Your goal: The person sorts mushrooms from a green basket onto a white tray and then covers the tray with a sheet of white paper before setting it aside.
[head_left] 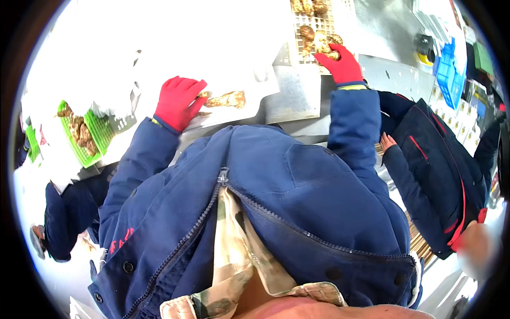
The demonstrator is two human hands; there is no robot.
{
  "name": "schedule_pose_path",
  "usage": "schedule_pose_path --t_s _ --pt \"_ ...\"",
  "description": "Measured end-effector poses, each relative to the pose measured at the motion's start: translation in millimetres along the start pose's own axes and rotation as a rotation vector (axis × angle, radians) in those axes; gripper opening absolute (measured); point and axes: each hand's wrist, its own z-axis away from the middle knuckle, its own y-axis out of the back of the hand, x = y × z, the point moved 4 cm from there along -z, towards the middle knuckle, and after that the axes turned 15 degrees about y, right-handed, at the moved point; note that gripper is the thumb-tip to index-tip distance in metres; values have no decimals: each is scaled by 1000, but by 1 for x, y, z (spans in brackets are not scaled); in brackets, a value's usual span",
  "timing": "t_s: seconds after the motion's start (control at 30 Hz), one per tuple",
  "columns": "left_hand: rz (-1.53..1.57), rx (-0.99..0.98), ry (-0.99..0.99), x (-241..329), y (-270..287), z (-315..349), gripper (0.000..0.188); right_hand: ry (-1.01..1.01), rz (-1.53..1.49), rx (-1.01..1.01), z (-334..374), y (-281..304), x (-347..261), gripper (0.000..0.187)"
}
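Both my hands wear red gloves. On the white table edge, my left hand curls its fingers over one end of a long, pale brown mushroom. The mushroom's thick stem lies toward the right, and the end under my fingers is partly hidden. My right hand reaches to the near right corner of a cream plastic basket at the far right. Its thumb and fingers close around a brown-and-yellow mushroom. Several other mushrooms lie beside it in the basket.
A metal surface lies between my hands. Green baskets, one holding brown mushrooms, stand at the left. A person in a dark jacket is close on my right, near a blue crate. Another person's dark sleeve shows at left.
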Motion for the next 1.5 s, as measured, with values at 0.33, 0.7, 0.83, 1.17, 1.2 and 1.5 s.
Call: schedule_pose_path --t_s 0.33,0.7,0.83,1.17,1.2,1.5 --pt "35 -44 -42 -6 -24 6 23 958 265 -364 6 -116 -168 50" --pt "-118 -30 -63 -19 -31 14 13 880 541 -575 16 -124 -188 46" --pt "-125 -5 -91 -16 -35 16 13 903 534 -615 22 -131 -175 49" --pt "-141 -106 79 -50 -13 12 18 886 589 -543 25 -131 -186 33" --pt "-167 -107 91 -50 -13 14 20 851 605 -590 25 -140 -184 26" --pt "-144 255 31 -54 27 -27 40 879 398 -201 -14 -137 -191 28"
